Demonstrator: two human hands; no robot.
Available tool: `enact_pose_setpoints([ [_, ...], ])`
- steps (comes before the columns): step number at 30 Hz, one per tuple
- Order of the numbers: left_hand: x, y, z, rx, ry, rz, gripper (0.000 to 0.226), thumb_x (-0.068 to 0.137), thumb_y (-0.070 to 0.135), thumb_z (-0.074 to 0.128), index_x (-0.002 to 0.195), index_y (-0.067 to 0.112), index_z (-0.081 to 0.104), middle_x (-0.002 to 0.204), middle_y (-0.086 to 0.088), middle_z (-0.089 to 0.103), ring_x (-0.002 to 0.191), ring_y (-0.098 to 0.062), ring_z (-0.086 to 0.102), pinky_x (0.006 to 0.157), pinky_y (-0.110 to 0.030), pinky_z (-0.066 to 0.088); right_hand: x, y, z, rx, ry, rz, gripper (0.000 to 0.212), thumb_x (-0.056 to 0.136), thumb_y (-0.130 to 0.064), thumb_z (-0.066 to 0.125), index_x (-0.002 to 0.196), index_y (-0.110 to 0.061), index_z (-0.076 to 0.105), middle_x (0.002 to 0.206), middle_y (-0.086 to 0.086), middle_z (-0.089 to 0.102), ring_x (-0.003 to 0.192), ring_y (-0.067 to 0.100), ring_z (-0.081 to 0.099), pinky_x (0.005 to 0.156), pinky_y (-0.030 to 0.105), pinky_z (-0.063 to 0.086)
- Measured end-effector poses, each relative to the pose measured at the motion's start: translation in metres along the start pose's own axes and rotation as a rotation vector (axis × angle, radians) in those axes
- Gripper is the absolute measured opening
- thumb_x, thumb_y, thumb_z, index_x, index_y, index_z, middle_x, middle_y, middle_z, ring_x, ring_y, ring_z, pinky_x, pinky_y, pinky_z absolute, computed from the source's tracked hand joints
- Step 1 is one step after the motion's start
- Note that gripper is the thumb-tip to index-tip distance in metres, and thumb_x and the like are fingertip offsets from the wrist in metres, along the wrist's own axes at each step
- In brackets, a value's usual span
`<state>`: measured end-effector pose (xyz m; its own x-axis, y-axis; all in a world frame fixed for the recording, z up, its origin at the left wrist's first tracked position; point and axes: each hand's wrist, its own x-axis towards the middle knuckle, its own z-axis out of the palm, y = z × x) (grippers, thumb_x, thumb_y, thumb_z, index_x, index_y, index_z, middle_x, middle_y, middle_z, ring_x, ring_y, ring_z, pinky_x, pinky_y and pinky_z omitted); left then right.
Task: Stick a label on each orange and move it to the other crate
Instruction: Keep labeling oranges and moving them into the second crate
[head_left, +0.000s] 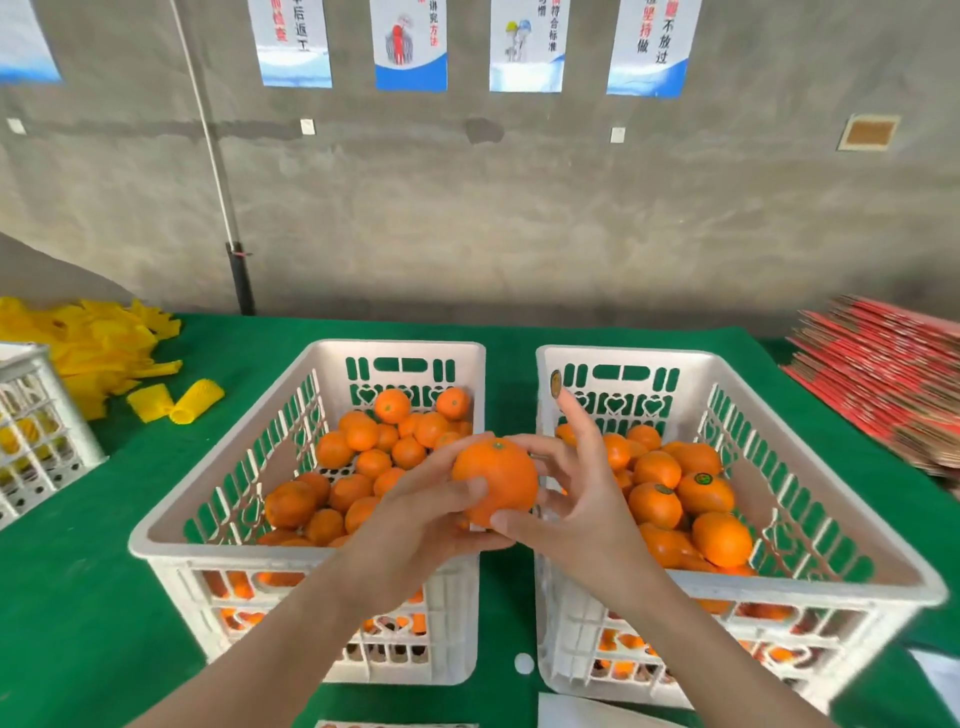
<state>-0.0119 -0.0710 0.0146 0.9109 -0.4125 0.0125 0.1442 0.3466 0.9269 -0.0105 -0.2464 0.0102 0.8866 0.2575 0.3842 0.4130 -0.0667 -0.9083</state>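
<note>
Since everything is sitting on the green felt-covered table (78, 571), with the left white slotted plastic crate (234, 555) holding the bare fruit and the right white slotted plastic crate (779, 582) taking the stickered ones, I'm reading this as the sticking step, not the moving step yet. The left hand (415, 525) is gripping the round bright orange (493, 478) from below and the side, thumb pressing on its front. The right hand (587, 509) is pinching the same fruit between thumb and the fingers curling behind it, while its index finger (574, 421) is pointing straight up. The orange is hovering in the air over the gap between the two crates, stem end facing up, and no sticker is showing on it. There's a small round label (556, 384) right at that raised fingertip, but honestly I can't tell whether it's riding on the finger or sitting on the crate's back wall. My two cents on doing this well: let the left hand be doing all the holding so the right is free, keep the fruit from rolling, and aim near the top like the already labelled orange (704, 491) in the right crate. Press from the middle outward so the edges aren't lifting, since the peel is curved and dimpled. Only then be lowering it in gently rather than dropping it.
</note>
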Motion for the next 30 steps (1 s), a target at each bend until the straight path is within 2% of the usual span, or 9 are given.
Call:
enact_pose_setpoints([
  [3, 0.004, -0.009, 0.020, -0.159, 0.113, -0.043, 0.046, 0.080, 0.024, 0.072, 0.123, 0.012, 0.059, 0.121, -0.016, 0.064, 0.108, -0.033, 0.064, 0.077, -0.040, 0.057, -0.013, -0.010, -0.015, 0.029, 0.002, 0.043, 0.075, 0.065, -0.036, 0.076, 0.131, -0.037, 0.040, 0.122, -0.011, 0.058, 0.114, 0.004, 0.055, 0.082, 0.022, 0.052],
  [5, 0.007, -0.013, 0.028, -0.237, 0.197, -0.098, 0.053, 0.077, 0.027, 0.069, 0.126, 0.011, 0.056, 0.124, -0.018, 0.062, 0.108, -0.035, 0.064, 0.074, -0.040, 0.058, -0.019, -0.015, -0.027, 0.041, 0.048, 0.055, 0.032, 0.072, -0.033, 0.068, 0.103, -0.025, 0.062, 0.121, -0.009, 0.059, 0.116, 0.004, 0.054, 0.082, 0.015, 0.048],
  [7, 0.007, -0.017, 0.032, -0.241, 0.251, -0.135, 0.061, 0.072, 0.031, 0.068, 0.128, 0.012, 0.054, 0.126, -0.019, 0.060, 0.106, -0.037, 0.064, 0.068, -0.038, 0.059, -0.024, -0.018, -0.036, -0.027, 0.044, 0.072, 0.004, 0.083, -0.023, 0.064, 0.079, -0.021, 0.066, 0.119, -0.009, 0.060, 0.114, -0.001, 0.052, 0.083, 0.011, 0.043],
  [10, 0.005, -0.024, 0.038, -0.227, 0.258, -0.155, 0.062, 0.070, 0.031, 0.071, 0.127, 0.012, 0.055, 0.124, -0.020, 0.060, 0.102, -0.037, 0.066, 0.064, -0.036, 0.058, -0.028, -0.020, -0.039, -0.173, -0.006, 0.067, 0.019, 0.088, -0.013, 0.063, 0.071, -0.024, 0.063, 0.117, -0.009, 0.057, 0.111, -0.005, 0.050, 0.086, 0.014, 0.044],
  [15, 0.006, -0.032, 0.044, -0.217, 0.259, -0.157, 0.052, 0.068, 0.031, 0.076, 0.115, 0.012, 0.066, 0.110, -0.017, 0.068, 0.094, -0.034, 0.069, 0.063, -0.035, 0.058, -0.030, -0.020, -0.040, -0.344, -0.052, 0.043, 0.014, 0.088, -0.017, 0.062, 0.075, -0.021, 0.062, 0.115, -0.011, 0.054, 0.116, 0.005, 0.048, 0.098, 0.038, 0.043],
  [20, 0.006, -0.037, 0.047, -0.188, 0.264, -0.129, 0.052, 0.066, 0.033, 0.079, 0.114, 0.016, 0.067, 0.111, -0.013, 0.069, 0.098, -0.031, 0.069, 0.070, -0.039, 0.058, -0.033, -0.018, -0.038, -0.542, -0.003, -0.039, 0.011, 0.089, -0.018, 0.063, 0.078, -0.017, 0.060, 0.117, -0.003, 0.054, 0.117, 0.008, 0.046, 0.099, 0.030, 0.037],
  [25, 0.006, -0.042, 0.049, -0.129, 0.258, -0.080, 0.051, 0.070, 0.031, 0.074, 0.117, 0.015, 0.063, 0.111, -0.012, 0.069, 0.101, -0.031, 0.068, 0.076, -0.041, 0.058, -0.040, -0.013, -0.033, -0.744, 0.119, -0.146, 0.015, 0.086, -0.025, 0.066, 0.078, -0.014, 0.058, 0.101, -0.002, 0.057, 0.101, 0.013, 0.052, 0.081, 0.025, 0.042],
  [28, 0.005, -0.044, 0.049, -0.113, 0.276, -0.055, 0.052, 0.063, 0.032, 0.075, 0.112, 0.018, 0.063, 0.101, -0.007, 0.073, 0.095, -0.028, 0.070, 0.071, -0.040, 0.059, -0.041, -0.009, -0.035, -0.782, 0.190, -0.083, 0.028, 0.079, -0.049, 0.065, 0.083, -0.023, 0.054, 0.085, -0.010, 0.056, 0.081, 0.008, 0.053, 0.064, 0.025, 0.044],
  [30, 0.005, -0.046, 0.049, -0.096, 0.280, -0.050, 0.051, 0.064, 0.031, 0.073, 0.112, 0.018, 0.063, 0.100, -0.006, 0.073, 0.092, -0.026, 0.071, 0.068, -0.039, 0.059, -0.041, -0.004, -0.042, -0.749, 0.204, 0.031, 0.044, 0.070, -0.064, 0.059, 0.097, -0.030, 0.050, 0.088, -0.013, 0.057, 0.081, 0.006, 0.054, 0.066, 0.027, 0.048],
])
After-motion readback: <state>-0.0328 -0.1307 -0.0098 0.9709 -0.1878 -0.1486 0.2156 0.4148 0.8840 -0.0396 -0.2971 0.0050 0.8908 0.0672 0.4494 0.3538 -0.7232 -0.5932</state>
